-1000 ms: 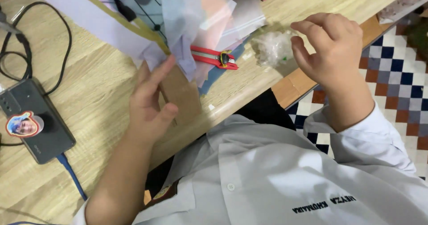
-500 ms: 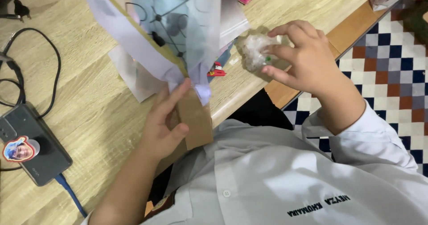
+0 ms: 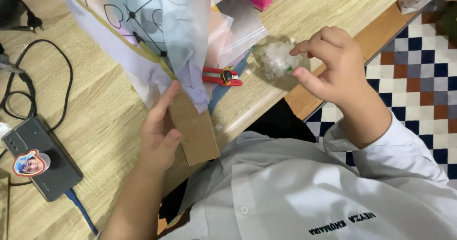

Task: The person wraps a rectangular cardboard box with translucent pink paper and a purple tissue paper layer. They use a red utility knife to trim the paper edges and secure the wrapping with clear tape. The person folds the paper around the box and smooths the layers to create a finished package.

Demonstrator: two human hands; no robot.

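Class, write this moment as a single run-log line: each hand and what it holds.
left hand: steadies cardboard piece under patterned sheet | right hand: pinches crumpled clear plastic | red cutter: lying on table

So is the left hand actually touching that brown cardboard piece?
Touching. The head view shows the left hand lying against the cardboard piece, fingers along its left edge and the thumb pressed on its face, with no gap.
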